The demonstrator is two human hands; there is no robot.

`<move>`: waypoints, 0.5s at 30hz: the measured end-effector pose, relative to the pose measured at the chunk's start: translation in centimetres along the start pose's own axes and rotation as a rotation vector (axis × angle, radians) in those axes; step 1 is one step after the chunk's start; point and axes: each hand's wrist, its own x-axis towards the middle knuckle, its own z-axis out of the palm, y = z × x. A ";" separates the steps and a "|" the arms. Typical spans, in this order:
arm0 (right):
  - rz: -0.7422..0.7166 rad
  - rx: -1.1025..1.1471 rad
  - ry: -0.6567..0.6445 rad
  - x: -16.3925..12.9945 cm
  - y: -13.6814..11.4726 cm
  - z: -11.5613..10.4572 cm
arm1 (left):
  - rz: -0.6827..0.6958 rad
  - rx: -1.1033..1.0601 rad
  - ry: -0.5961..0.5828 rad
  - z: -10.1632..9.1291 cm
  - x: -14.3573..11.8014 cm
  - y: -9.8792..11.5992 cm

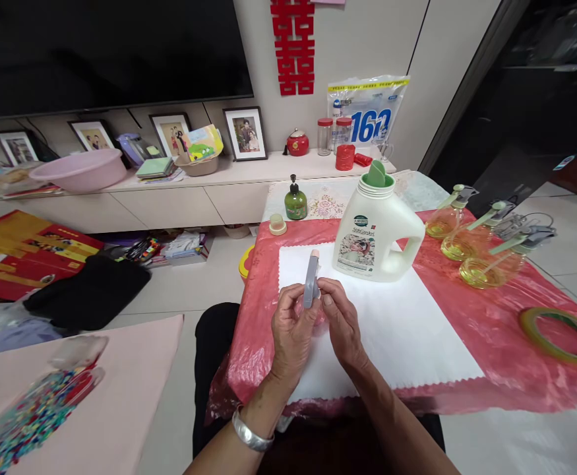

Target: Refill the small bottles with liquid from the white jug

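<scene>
left hand (289, 326) and right hand (343, 324): fingers closed on spray bottle (311, 282), near left edge of table (251, 343). probably light, slick-bodied; best held at neck.

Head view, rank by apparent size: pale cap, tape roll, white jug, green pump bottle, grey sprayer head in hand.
1. White jug
2. Tape roll
3. Green pump bottle and grey sprayer head: too close to rank; sprayer is nearer the camera
4. Pale cap
</scene>
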 end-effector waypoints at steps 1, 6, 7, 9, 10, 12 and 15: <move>-0.001 -0.013 0.002 0.0 -0.1 0.1 | -0.011 -0.020 0.009 0.1 0.0 0.0; 0.003 -0.070 -0.047 0.3 -0.8 -0.1 | -0.074 -0.171 0.051 0.4 -0.1 0.0; 0.006 -0.077 -0.062 0.4 -1.0 -0.1 | -0.077 -0.179 0.042 0.3 -0.1 -0.1; 0.011 -0.082 -0.081 0.4 -1.2 -0.2 | -0.067 -0.169 0.028 0.1 -0.1 -0.1; 0.008 -0.079 -0.082 0.4 -1.2 -0.3 | -0.056 -0.158 0.027 0.1 -0.1 -0.1; -0.003 -0.067 -0.074 0.4 -1.2 -0.3 | -0.028 -0.131 0.030 0.0 0.0 0.0; -0.016 -0.047 -0.056 0.3 -0.9 -0.3 | -0.003 -0.123 0.029 0.0 -0.1 0.0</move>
